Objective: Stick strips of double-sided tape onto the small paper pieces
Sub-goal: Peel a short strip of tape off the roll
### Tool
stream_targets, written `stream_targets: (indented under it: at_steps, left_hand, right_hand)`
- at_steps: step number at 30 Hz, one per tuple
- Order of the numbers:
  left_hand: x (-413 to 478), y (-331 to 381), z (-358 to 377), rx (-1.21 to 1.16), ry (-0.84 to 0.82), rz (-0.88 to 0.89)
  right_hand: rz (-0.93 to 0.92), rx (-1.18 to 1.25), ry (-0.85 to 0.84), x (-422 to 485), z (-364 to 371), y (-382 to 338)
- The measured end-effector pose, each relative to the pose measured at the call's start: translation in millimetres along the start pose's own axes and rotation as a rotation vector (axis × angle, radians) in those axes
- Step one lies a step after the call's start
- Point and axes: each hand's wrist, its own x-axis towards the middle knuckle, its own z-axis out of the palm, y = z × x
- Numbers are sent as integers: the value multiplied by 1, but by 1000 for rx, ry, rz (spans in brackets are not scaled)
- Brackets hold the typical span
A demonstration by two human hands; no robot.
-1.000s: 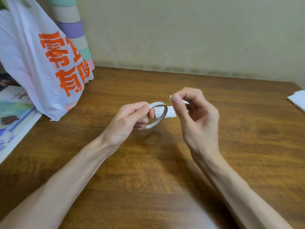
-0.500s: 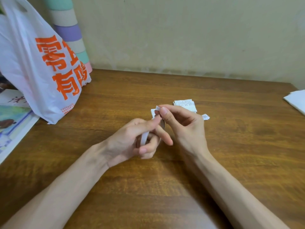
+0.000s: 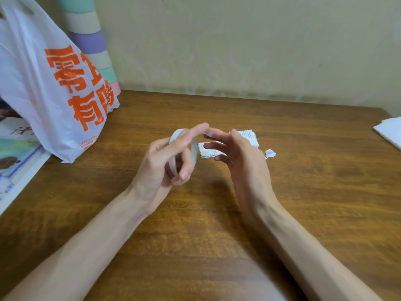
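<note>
Double-sided tape roll (image 3: pixel 194 152), a single thin white ring, is held up just above the wooden table (image 3: pixel 325 192) at the middle of the frame. It stands on edge, its oval outline running nearly top to bottom in the picture and its open face turned toward the right. The left hand (image 3: pixel 160 161) grips it, with the lower fingers curled round the band and the index finger stretched across it toward the upper right. The right hand (image 3: pixel 245 161) is loosely spread, its fingers pointing left and its thumb raised clear of them. A small white bit sits where its top fingertip meets the left index fingertip, and I cannot tell if that is the tape's free end. Two small printed paper pieces lie flat behind the right hand, their long sides running left to right: one (image 3: pixel 206 151) just right of the roll, the other (image 3: pixel 247 135) a little farther back. One tiny torn scrap (image 3: pixel 270 153) lies to their right. At the upper left a white plastic bag (image 3: pixel 50 90) with orange characters leans before a pastel-banded cylinder (image 3: pixel 89 40). A colour-printed sheet (image 3: pixel 15 166) lies at the left edge and white paper (image 3: pixel 390 131) at the right edge.
</note>
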Motion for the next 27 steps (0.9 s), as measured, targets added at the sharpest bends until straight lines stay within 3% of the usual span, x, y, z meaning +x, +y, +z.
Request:
stream_targets:
  at_steps: [10, 20, 27]
  left_hand:
    - [-1, -5, 9, -3, -112, -20]
    - [-1, -10, 6, 458, -352, -30]
    - [-2, -26, 3, 748, -162, 84]
  right_hand:
    - [16, 56, -2, -1, -2, 0]
    - [12, 61, 38, 1, -4, 0]
    - [-8, 18, 33, 2, -5, 1]
